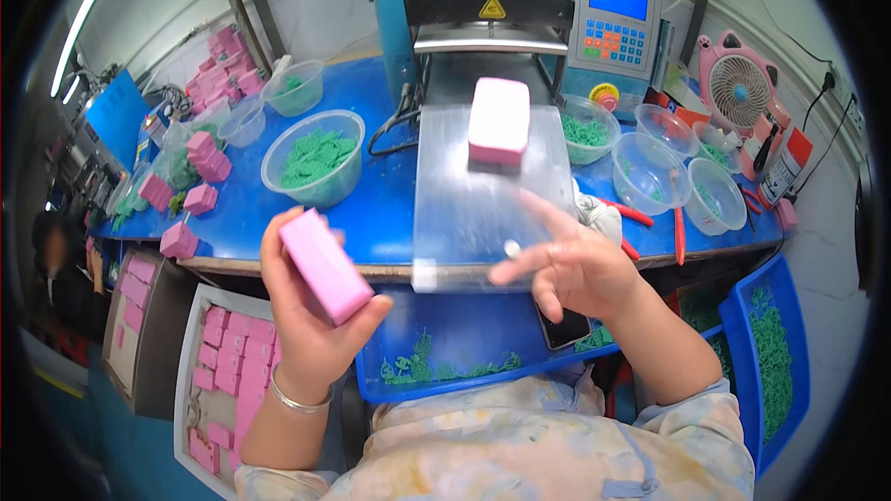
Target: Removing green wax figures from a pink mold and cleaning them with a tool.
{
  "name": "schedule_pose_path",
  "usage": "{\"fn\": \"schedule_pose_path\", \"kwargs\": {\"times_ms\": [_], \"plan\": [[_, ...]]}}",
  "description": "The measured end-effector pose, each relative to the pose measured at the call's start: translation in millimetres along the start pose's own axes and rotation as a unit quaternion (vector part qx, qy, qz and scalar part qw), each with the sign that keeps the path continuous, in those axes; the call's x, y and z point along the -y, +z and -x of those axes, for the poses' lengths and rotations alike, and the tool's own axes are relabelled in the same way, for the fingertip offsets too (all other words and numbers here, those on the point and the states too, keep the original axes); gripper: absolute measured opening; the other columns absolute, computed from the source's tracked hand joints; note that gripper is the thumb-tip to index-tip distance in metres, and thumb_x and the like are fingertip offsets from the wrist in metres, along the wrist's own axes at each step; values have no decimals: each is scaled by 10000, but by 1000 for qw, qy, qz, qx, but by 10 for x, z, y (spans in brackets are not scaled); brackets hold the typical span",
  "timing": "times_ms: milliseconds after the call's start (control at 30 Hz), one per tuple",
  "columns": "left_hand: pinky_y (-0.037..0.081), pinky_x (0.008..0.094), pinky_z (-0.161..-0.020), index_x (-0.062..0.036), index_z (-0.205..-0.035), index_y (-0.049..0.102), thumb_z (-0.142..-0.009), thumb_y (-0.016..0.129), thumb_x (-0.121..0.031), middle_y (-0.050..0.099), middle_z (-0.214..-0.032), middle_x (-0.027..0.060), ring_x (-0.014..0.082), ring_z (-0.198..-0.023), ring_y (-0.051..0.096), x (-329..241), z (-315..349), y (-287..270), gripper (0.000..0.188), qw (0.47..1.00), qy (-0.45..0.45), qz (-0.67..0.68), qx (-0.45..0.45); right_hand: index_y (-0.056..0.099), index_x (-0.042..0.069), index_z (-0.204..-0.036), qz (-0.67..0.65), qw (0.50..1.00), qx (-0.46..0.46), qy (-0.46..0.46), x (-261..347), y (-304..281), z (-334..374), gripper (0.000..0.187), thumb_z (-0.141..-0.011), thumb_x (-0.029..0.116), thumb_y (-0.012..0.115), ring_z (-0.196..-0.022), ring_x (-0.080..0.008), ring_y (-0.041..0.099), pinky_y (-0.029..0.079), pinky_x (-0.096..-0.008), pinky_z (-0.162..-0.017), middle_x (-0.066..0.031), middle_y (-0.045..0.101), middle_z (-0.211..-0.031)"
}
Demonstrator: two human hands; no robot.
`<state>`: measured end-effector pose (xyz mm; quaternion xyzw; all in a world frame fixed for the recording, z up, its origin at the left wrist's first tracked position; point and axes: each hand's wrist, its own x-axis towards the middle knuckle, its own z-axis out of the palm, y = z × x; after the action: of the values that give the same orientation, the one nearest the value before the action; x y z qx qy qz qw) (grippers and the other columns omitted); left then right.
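Note:
A pink rectangular block [325,264] is gripped in my left hand [311,315], tilted, with the thumb along its near end and fingers behind. My right hand [580,264] hovers by the right edge of a clear flat plate [450,195], fingers apart and slightly blurred. A small whitish spot [511,248] shows beside its fingers; I cannot tell what it is. Farther back on the plate rests another block [499,121], pink-sided with a pale top. Behind it stands a press machine [492,9] with a keypad control panel [614,14].
Clear bowls with green bits [313,162] flank the plate. Red-handled pliers [680,237] and a white cloth [599,216] lie at right. A crate of pink blocks [200,315] stands lower left; blue trays [371,380] with green scraps sit below the bench edge. A person [70,269] is far left.

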<state>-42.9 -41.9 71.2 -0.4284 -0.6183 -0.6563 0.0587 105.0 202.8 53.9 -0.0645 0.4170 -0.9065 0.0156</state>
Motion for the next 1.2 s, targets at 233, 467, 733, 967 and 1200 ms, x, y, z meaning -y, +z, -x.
{"fn": "schedule_pose_path", "kwargs": {"times_ms": [233, 467, 733, 967, 1200], "plan": [[346, 369, -1007, -1, -1360, 335, -536, 866, -228, 434, -1301, 164, 296, -1204, 437, -3, -304, 275, 1006, 934, 108, -185, 286, 99, 68, -1434, -59, 979, 13, 195, -462, 187, 95, 667, -882, 108, 471, -588, -230, 646, 532, -319, -550, -267, 602, -1055], [361, 346, -1008, 23, -1342, 302, -587, 805, -194, 441, -1264, 223, 339, -1204, 427, 667, -591, 175, 933, 924, -16, -230, 305, -45, 72, -1443, -134, 962, 58, 232, -720, 136, 167, 733, -917, 121, 463, -648, -243, 651, 533, -325, -586, -265, 577, -1108], [318, 516, -998, -146, -1150, 497, -574, 827, -255, 440, -1264, 186, 354, -1205, 427, 242, -248, 267, 673, 916, 198, -255, 238, 29, 124, -1458, -65, 974, 49, 211, -814, 149, 209, 678, -937, 133, 463, -816, -237, 649, 529, -325, -697, -213, 544, -1196], [302, 553, -1010, -280, -950, 630, -650, 749, -184, 454, -1241, 134, 367, -1188, 434, 57, 232, 234, 337, 908, 323, -228, 136, 230, 51, -1419, 199, 973, 60, 101, -964, 99, 330, 528, -944, 96, 455, -944, -193, 603, 493, -311, -789, -131, 521, -1229], [285, 564, -1013, -250, -1000, 631, -676, 735, -205, 436, -1272, 155, 391, -1206, 415, 122, 287, 260, 344, 918, 331, -180, 126, 228, 56, -1421, 206, 971, 56, 103, -976, 83, 356, 531, -942, 86, 455, -917, -190, 605, 497, -302, -757, -134, 532, -1215]]}}
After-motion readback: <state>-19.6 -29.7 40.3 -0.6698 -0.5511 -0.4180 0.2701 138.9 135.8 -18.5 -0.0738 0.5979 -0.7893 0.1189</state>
